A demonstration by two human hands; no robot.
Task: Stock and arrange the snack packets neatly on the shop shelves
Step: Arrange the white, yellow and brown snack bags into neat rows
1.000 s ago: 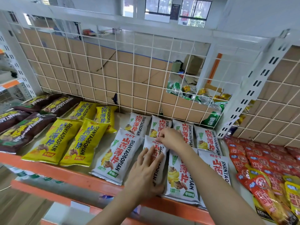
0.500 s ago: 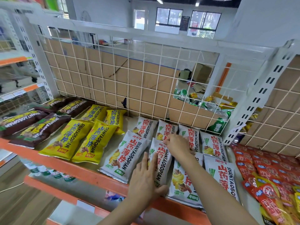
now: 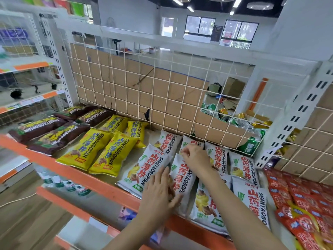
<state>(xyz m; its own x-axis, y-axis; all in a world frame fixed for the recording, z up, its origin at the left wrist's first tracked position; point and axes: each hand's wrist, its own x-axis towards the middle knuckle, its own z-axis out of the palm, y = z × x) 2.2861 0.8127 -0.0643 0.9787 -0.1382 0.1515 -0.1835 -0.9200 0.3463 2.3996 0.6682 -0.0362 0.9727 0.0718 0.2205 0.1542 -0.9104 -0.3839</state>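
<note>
Two hands held a white foil snack packet [image 3: 182, 175] down on the orange-edged metal shelf [image 3: 81, 175].
The right hand [image 3: 194, 156] pinched its far end with curled fingers; the left hand [image 3: 157, 193] lay flat on its near end. Yellow foil packets [image 3: 86, 148] lay left of the left hand, and a white wire grid [image 3: 162, 87] stood beyond the right.

White snack packets [image 3: 183, 179], yellow packets [image 3: 86, 148], brown packets [image 3: 54, 136]: glossy plastic film, crinkled seams. Red sachets [image 3: 306, 195] glossy plastic too. Wire grid [image 3: 170, 82] white-coated metal, smooth. Cardboard [image 3: 117, 78] behind it matt brown. Shelf lip [image 3: 72, 173] orange painted metal. Cans [image 3: 210, 107] shiny metal.
</note>
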